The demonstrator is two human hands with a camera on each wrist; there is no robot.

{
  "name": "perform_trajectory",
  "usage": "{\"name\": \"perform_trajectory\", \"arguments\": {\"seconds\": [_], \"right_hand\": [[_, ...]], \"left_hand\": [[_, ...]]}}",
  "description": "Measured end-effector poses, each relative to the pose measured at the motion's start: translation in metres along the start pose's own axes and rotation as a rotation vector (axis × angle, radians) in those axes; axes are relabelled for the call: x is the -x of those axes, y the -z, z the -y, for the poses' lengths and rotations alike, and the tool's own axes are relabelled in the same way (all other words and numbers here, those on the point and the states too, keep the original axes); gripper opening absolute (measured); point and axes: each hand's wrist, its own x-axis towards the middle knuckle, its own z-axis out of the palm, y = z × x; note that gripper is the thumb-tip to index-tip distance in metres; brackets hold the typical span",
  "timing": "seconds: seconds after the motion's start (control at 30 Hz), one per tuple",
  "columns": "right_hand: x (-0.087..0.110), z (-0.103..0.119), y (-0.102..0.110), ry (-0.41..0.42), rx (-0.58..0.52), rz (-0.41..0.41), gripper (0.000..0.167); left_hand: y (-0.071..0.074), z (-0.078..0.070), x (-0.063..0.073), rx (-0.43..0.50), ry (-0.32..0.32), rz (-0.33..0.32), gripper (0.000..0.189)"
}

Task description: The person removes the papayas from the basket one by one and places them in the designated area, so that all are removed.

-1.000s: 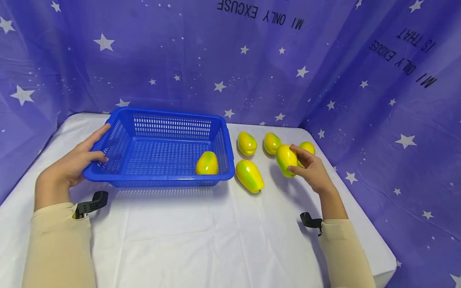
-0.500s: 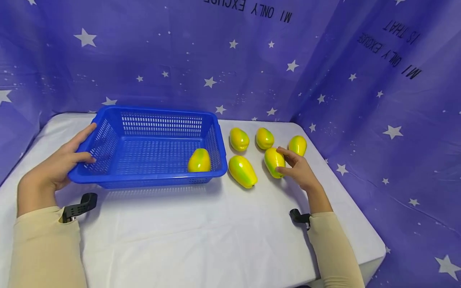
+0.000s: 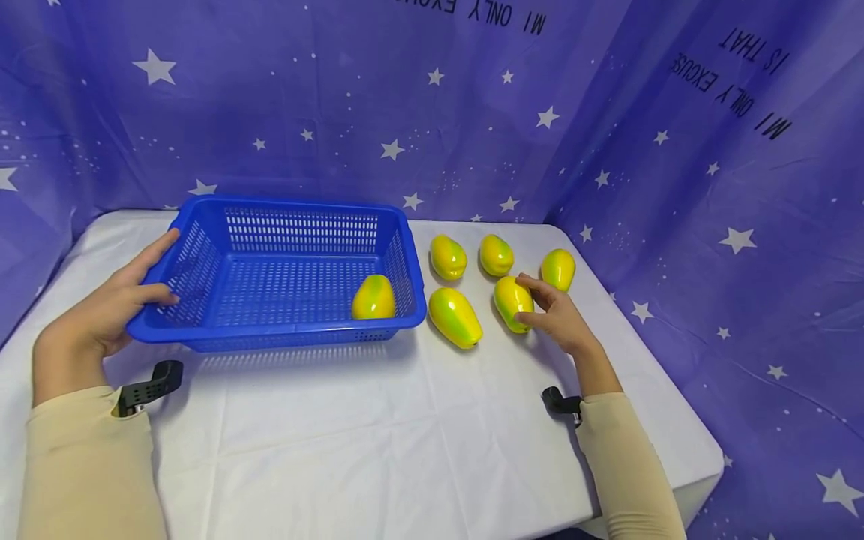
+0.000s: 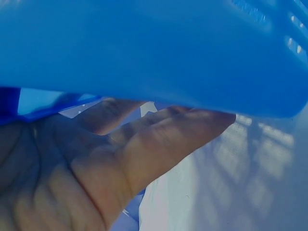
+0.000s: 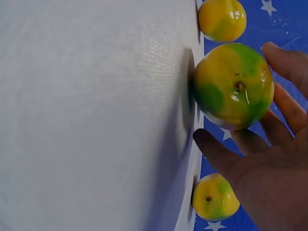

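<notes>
My left hand (image 3: pixel 101 315) holds the left end of a blue plastic basket (image 3: pixel 270 332), its thumb over the rim. In the left wrist view, the blue rim (image 4: pixel 154 57) hides some fingertips. One glossy yellow-green papaya (image 3: pixel 373 298) lies inside the basket at its right end. My right hand (image 3: pixel 556 315) is around another papaya (image 3: pixel 513 304) that rests on the table. In the right wrist view, the fingers are spread about this papaya (image 5: pixel 233 86), and a gap shows between it and the thumb.
More papayas lie right of the basket: one in front (image 3: pixel 455 319), two behind (image 3: pixel 448 257) (image 3: pixel 496 255), and one at the far right (image 3: pixel 557 270). A white cloth (image 3: pixel 324 450) covers the table. Purple star-patterned curtains (image 3: pixel 304 97) hang behind and to the right.
My right hand has lowered its papaya onto the table, and its fingers have loosened. My left hand stays on the basket. The head view has shifted slightly.
</notes>
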Motion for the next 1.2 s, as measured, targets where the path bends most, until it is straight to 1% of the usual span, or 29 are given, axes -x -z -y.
{"name": "perform_trajectory", "arguments": {"seconds": [0.13, 0.23, 0.37, 0.47, 0.6, 0.77, 0.9, 1.1, 1.2], "right_hand": [[-0.001, 0.0, 0.0, 0.018, 0.006, 0.003, 0.065], [-0.002, 0.0, -0.001, 0.028, 0.009, 0.012, 0.063], [-0.002, 0.003, -0.002, 0.03, 0.029, 0.022, 0.062], [-0.001, 0.007, -0.003, 0.019, 0.051, 0.02, 0.061], [0.002, 0.013, -0.002, 0.006, 0.087, 0.013, 0.061], [0.003, 0.02, 0.0, -0.009, 0.139, 0.002, 0.059], [0.001, 0.025, 0.003, -0.026, 0.147, -0.015, 0.059], [0.002, 0.029, 0.007, -0.042, 0.162, -0.021, 0.06], [0.003, 0.03, 0.009, -0.048, 0.163, -0.018, 0.059]], "left_hand": [[-0.001, -0.002, 0.0, -0.034, 0.018, -0.017, 0.095], [0.0, -0.001, 0.0, -0.021, 0.018, -0.012, 0.095], [0.0, -0.002, 0.0, -0.045, 0.024, -0.024, 0.095], [-0.001, -0.001, 0.001, -0.02, 0.015, -0.018, 0.095], [-0.002, -0.001, 0.001, 0.05, -0.005, 0.005, 0.096], [-0.002, -0.002, 0.001, 0.051, -0.003, -0.001, 0.097], [-0.002, -0.003, 0.001, 0.027, 0.004, -0.014, 0.096], [-0.002, -0.002, 0.0, 0.045, -0.004, 0.002, 0.097], [-0.002, -0.003, 0.0, 0.031, 0.002, -0.001, 0.097]]}}
